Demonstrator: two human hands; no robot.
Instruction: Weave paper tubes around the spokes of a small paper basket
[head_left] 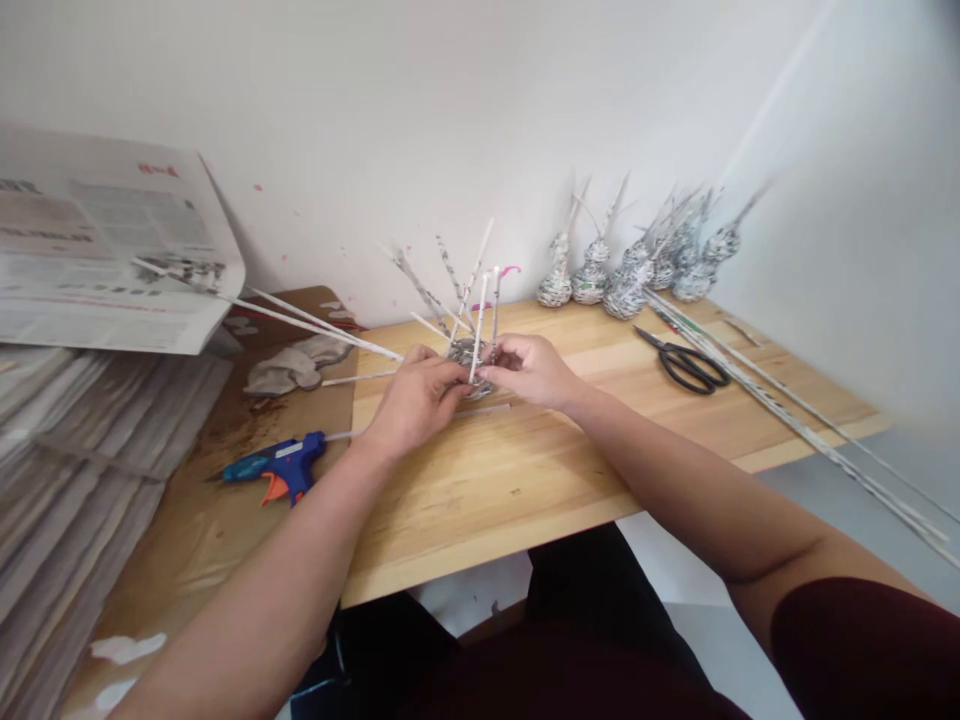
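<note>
Between my hands, on the wooden table (495, 490), sits a small round piece woven from rolled newspaper (469, 352). Several paper sticks (481, 310) stand up out of it like spokes. My left hand (421, 392) grips its left side, with thumb and fingers closed at the near rim. From beyond that hand, long paper sticks (322, 325) stretch out to the left. My right hand (531, 370) pinches at the right side, near the foot of an upright stick; the fingertips partly hide what they hold.
Black scissors (694, 368) and long paper sticks (795, 420) lie at the right. Several woven gourd shapes (589, 275) stand along the wall. At the left are a blue glue gun (289, 465), a cloth glove (296, 365), stacked newspapers (82, 480) and a newspaper sheet (112, 240).
</note>
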